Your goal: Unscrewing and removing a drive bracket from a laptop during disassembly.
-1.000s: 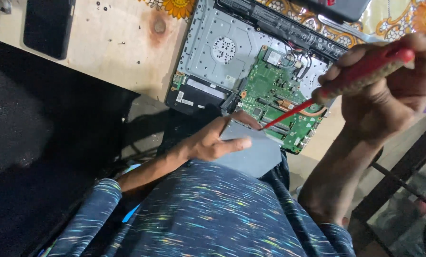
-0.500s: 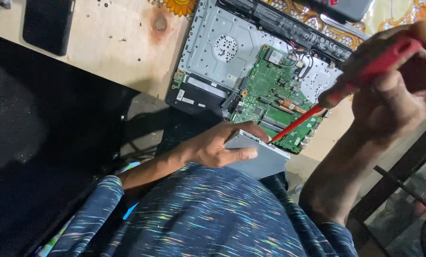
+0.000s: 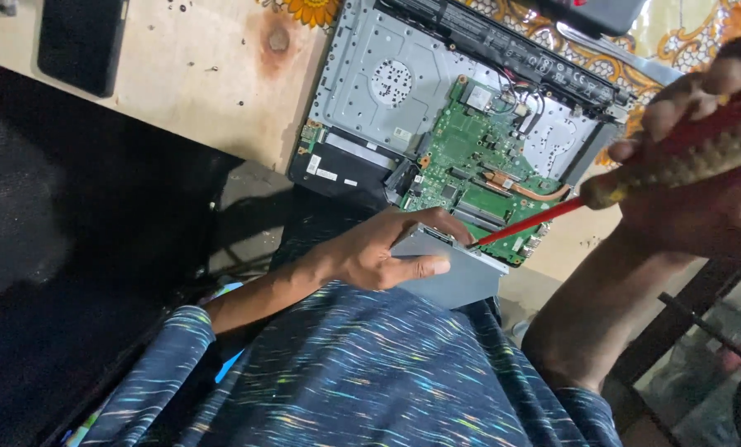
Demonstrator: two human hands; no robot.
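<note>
An opened laptop (image 3: 404, 91) lies bottom up on the wooden table (image 3: 180, 74), its green circuit board (image 3: 470, 165) exposed. My left hand (image 3: 379, 248) grips a flat grey drive unit (image 3: 461, 269) at the laptop's near edge. My right hand (image 3: 702, 157) is closed around a screwdriver (image 3: 544, 217) with a red shaft and a red and yellow handle. The tip of the shaft rests at the top edge of the grey drive, beside my left fingers.
A dark phone-like slab (image 3: 81, 45) lies at the table's far left. A black battery strip (image 3: 503, 41) runs along the laptop's far side, on a flowered cloth (image 3: 668, 33). A dark metal frame (image 3: 685, 323) stands at right. My patterned blue shirt (image 3: 370, 372) fills the foreground.
My left hand has closed over the grey drive and drawn it out from the laptop's edge. The screwdriver tip has moved down to the drive's top edge.
</note>
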